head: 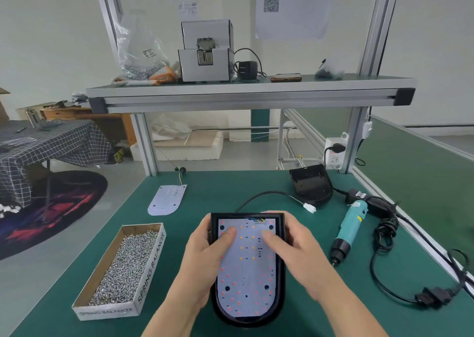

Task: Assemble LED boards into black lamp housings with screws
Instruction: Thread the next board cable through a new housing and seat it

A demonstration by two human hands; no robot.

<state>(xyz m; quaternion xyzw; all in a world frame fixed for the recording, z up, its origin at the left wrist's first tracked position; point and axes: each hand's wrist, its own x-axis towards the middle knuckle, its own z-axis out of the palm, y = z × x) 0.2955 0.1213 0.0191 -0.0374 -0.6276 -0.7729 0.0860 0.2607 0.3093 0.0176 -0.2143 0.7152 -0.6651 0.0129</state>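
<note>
The LED board (246, 267) lies face up inside the black lamp housing (281, 275), which sits flat on the green tabletop (320, 300) straight in front of the person. Its long axis runs directly away from them, with the rounded end near and the square end, where the wires enter, far.

Both hands grip it at the far half. The left hand (205, 257) curls round the left wall and the right hand (295, 249) round the right wall and far corner. Each thumb presses down on the board, so this looks like seating it. The four dark holes near the board's corners seem to have no screws in them yet (hard to be sure at this size).

The coming move turns on reach. The open box of screws (120, 267) lies just left of the housing, nearer the left hand. The electric screwdriver (350, 227) lies to the right with its tip towards the person, nearer the right hand. Farther off are a spare LED board (166, 199) and a second empty housing (310, 185).
</note>
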